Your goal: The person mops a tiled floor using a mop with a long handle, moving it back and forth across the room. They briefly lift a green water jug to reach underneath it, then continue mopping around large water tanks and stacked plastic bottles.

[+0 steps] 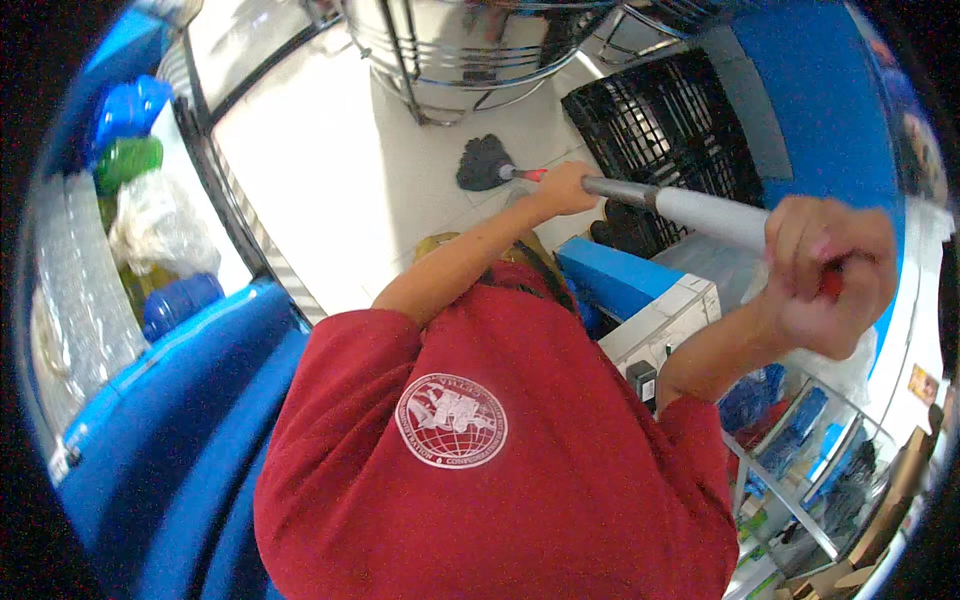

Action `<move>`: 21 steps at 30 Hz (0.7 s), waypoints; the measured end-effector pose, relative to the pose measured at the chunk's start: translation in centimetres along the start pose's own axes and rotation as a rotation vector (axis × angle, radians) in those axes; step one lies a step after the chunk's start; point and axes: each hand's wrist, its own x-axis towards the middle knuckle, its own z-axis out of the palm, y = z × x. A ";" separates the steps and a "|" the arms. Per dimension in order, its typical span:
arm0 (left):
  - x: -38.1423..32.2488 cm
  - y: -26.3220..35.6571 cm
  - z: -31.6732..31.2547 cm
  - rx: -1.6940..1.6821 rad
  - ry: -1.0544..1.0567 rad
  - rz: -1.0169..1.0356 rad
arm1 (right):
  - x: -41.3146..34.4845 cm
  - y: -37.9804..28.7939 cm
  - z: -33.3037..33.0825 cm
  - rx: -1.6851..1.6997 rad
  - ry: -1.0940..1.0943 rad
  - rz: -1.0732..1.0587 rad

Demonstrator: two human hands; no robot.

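A mop slants across the view, its dark grey mop head (482, 162) resting on the pale tiled floor (427, 180). My left hand (568, 189) is closed around the lower part of the metal mop handle (619, 190), just above a red section by the head. Higher up, the handle has a white sleeve (709, 216). My right hand (829, 274) is wrapped around its top end, where a bit of red shows between the fingers. My fingers hide the parts of the handle they cover.
Black plastic crates (667, 142) stand right of the mop head. A round chrome-framed stand (465, 67) is ahead. Close on my right is a tiled ledge (660, 319) with a blue side, and a metal rack (787, 465). A blue counter (180, 420) with bagged goods lies left.
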 end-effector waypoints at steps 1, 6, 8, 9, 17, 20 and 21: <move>1.6 0.1 2.1 0.032 0.038 0.090 | -1.6 0.0 -1.3 -0.097 0.115 -0.027; 8.6 0.6 9.9 0.171 0.005 0.468 | -9.3 -0.5 -8.2 -0.357 0.486 -0.130; 11.2 1.6 11.8 0.234 -0.241 0.440 | -12.2 -0.7 -11.2 -0.427 0.628 -0.185; 12.3 2.2 12.8 0.266 -0.368 0.422 | -13.7 -0.8 -12.8 -0.465 0.705 -0.213; 17.2 7.1 20.2 0.444 -0.676 0.351 | -21.3 -2.9 -24.3 -0.464 0.889 -0.213; 20.3 6.8 20.5 0.488 -0.755 0.333 | -21.9 -2.5 -26.8 -0.423 0.881 -0.244; 21.2 6.3 20.4 0.486 -0.791 0.342 | -22.2 -2.6 -27.1 -0.416 0.922 -0.269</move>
